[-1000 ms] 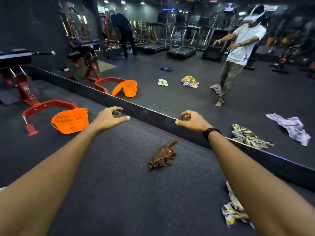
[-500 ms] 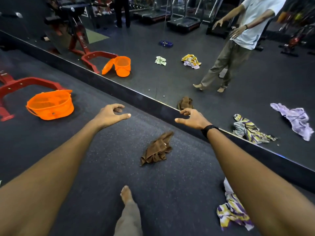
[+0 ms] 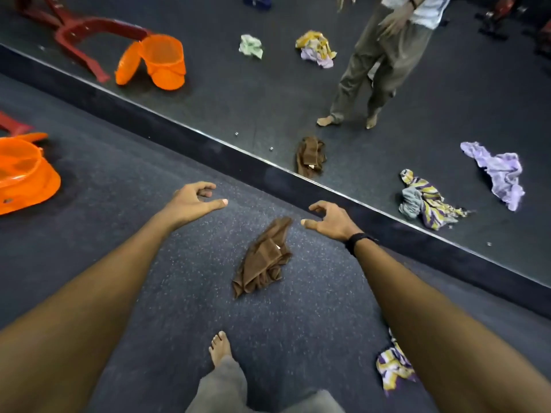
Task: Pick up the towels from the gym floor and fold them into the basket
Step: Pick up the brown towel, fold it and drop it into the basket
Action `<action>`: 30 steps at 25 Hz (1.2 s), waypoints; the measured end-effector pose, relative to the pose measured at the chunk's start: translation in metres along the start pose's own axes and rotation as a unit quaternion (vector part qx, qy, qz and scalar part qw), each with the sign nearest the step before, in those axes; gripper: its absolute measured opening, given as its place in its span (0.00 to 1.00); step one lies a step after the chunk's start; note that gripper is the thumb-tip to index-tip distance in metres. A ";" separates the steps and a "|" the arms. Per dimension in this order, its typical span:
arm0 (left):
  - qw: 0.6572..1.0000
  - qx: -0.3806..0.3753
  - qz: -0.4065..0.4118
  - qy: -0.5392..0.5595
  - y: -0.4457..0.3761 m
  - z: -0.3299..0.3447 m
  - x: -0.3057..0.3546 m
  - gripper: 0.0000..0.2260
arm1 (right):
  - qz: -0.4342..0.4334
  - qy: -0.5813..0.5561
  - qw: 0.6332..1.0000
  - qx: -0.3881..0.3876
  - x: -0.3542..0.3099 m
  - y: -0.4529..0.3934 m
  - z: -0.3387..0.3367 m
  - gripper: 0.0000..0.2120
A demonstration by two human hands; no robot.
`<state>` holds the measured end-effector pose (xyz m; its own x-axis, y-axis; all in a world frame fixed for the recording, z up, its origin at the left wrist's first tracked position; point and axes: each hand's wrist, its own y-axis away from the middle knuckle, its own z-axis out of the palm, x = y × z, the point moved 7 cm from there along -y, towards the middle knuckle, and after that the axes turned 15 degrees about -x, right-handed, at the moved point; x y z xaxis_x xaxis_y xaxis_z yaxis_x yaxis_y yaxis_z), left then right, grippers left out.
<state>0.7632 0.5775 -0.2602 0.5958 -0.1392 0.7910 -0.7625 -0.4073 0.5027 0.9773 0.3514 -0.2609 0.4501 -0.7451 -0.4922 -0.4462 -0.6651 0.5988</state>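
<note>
A crumpled brown towel (image 3: 264,259) lies on the dark gym floor between my outstretched arms. My left hand (image 3: 193,201) hovers up and to its left with fingers loosely curled, holding nothing. My right hand (image 3: 329,220) hangs just beyond the towel's far tip, fingers relaxed and spread, also holding nothing. A yellow, purple and white striped towel (image 3: 393,366) lies partly hidden under my right forearm. The orange mesh basket (image 3: 25,175) stands at the left edge.
A wall mirror with a dark base strip (image 3: 208,144) runs diagonally across the floor ahead. It reflects the basket, several towels and my legs. Red bench legs (image 3: 13,125) stand behind the basket. My bare foot (image 3: 219,348) is stepping forward.
The view has tilted down and moved closer to the brown towel. Both hands have lowered toward it, and the right hand has gone from curled to spread fingers. My foot came into view.
</note>
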 end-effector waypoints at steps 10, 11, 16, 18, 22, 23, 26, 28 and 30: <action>0.992 -0.075 -0.102 0.002 -0.225 0.036 -0.143 0.27 | 0.094 -0.047 0.993 -0.059 0.118 -0.230 0.082 0.27; 0.990 -0.083 -0.112 0.005 -0.250 0.050 -0.166 0.27 | 0.103 -0.051 0.991 -0.064 0.138 -0.259 0.099 0.26; 0.980 -0.120 -0.157 0.007 -0.354 0.125 -0.283 0.27 | 0.126 -0.098 0.982 -0.098 0.229 -0.395 0.198 0.13; 0.976 -0.139 -0.170 0.003 -0.391 0.159 -0.331 0.28 | 0.132 -0.100 0.978 -0.123 0.270 -0.447 0.246 0.08; 0.970 -0.167 -0.178 0.009 -0.448 0.220 -0.405 0.27 | 0.170 -0.092 0.970 -0.145 0.342 -0.518 0.320 0.12; 0.969 -0.168 -0.179 0.009 -0.457 0.229 -0.417 0.27 | 0.182 -0.093 0.969 -0.142 0.352 -0.528 0.329 0.14; 0.968 -0.161 -0.193 0.008 -0.479 0.252 -0.457 0.28 | 0.198 -0.097 0.967 -0.125 0.382 -0.560 0.356 0.25; 0.967 -0.161 -0.199 0.006 -0.486 0.264 -0.476 0.28 | 0.218 -0.121 0.962 -0.113 0.397 -0.573 0.366 0.31; 0.965 -0.165 -0.203 0.004 -0.490 0.271 -0.485 0.28 | 0.233 -0.157 0.954 -0.105 0.407 -0.585 0.372 0.33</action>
<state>0.9162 0.6001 -0.9846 0.8610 -0.0214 0.5082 -0.5070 -0.1165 0.8541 1.1335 0.4184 -1.0466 -0.0285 -0.9574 -0.2873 -0.3621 -0.2580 0.8957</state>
